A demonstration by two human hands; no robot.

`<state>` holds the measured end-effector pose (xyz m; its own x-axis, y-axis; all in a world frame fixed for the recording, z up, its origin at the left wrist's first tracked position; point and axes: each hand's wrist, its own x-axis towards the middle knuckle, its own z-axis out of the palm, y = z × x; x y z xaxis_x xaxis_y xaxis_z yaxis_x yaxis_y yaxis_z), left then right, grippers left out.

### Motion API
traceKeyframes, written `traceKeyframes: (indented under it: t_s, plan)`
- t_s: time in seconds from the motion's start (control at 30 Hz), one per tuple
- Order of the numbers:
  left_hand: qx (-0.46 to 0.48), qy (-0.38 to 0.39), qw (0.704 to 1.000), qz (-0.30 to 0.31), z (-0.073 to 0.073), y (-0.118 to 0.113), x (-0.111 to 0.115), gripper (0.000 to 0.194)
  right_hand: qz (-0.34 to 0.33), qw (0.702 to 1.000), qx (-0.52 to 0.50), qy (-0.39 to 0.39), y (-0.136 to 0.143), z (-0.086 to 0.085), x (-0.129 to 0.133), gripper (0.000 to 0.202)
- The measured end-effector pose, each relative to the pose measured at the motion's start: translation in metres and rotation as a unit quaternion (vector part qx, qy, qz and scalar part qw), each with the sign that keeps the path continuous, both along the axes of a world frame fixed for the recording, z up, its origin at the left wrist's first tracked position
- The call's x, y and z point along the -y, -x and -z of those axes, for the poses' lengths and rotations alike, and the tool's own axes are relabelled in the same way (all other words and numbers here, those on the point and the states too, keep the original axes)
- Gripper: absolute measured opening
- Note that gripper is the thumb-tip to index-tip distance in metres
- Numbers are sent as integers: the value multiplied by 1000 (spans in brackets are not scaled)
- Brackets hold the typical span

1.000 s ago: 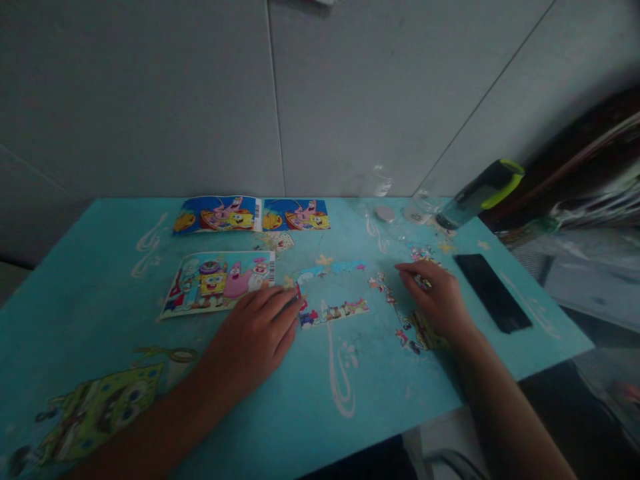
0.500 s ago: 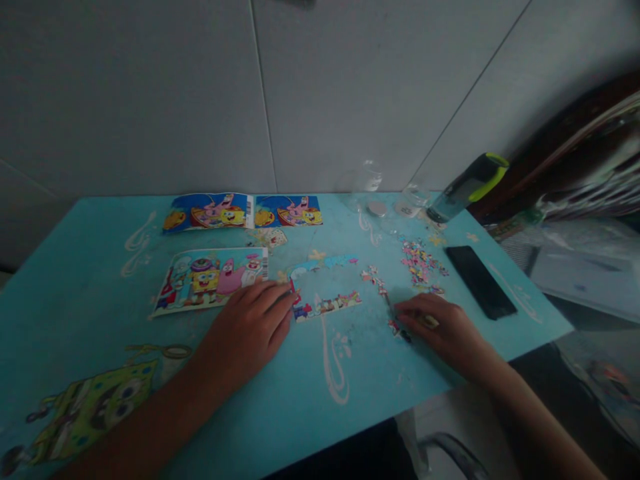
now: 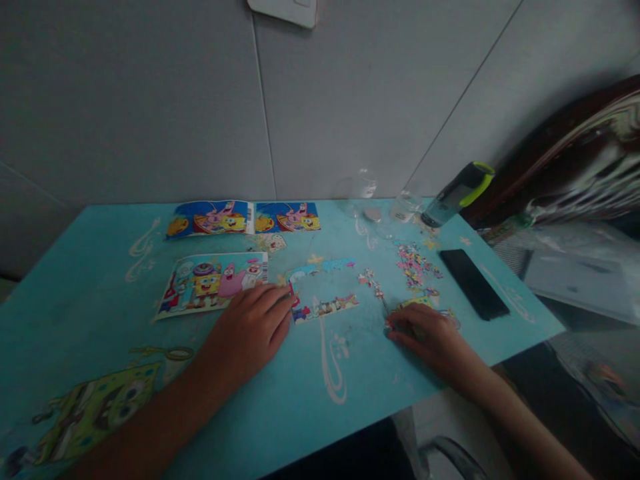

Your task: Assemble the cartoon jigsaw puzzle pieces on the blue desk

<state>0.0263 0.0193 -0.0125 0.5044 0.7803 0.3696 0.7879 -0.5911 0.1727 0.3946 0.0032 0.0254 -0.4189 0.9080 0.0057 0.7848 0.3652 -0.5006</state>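
Note:
My left hand (image 3: 257, 327) lies flat on the table, fingers stretched out, their tips at the left side of a partly joined jigsaw puzzle (image 3: 327, 307). Joined border pieces run along its top, left and bottom; its middle shows bare table. Under that hand's knuckles is the lower right edge of a cartoon picture sheet (image 3: 200, 287). To the right of the puzzle, a short trail of loose pieces (image 3: 371, 279) leads down toward my right hand (image 3: 425, 330). Its thumb and fingers pinch a small puzzle piece (image 3: 389, 325) at the table surface, partly hidden by the fingertips.
A pile of puzzle pieces (image 3: 415, 265) lies beyond my right hand, beside a black phone (image 3: 474, 283). Two blue picture cards (image 3: 287, 218), clear jars (image 3: 404, 208), a round lid (image 3: 373, 214) and a tilted bottle (image 3: 455, 197) stand along the wall side.
The view has tilted up slightly. My right hand has drawn its fingers over the small loose pieces beside it, which are now mostly covered. The left hand stays in place.

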Motion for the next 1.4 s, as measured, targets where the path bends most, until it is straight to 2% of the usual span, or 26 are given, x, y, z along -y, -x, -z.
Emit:
traceKeyframes:
  t_s: [0.17,0.47,0.9,1.13,1.23,1.4]
  plan:
    - [4,-3,1000,4,1,1,0,30,10,1000,-2,-5,3,4,-10,13]
    - [2,-9,1000,9,2,1,-1,30,16,999,9,-42,13,11,-43,18]
    - [5,-8,1000,5,1,-1,0,31,60,990,49,-115,5,14,-77,22]
    - [8,-13,1000,3,-2,-2,1,29,44,986,40,-156,12,11,-65,23]
    - [6,-11,1000,5,-2,-3,1,30,5,990,18,-140,20,6,-53,21]
    - [9,-11,1000,2,-1,-3,1,30,-42,993,47,-104,28,6,-45,20]
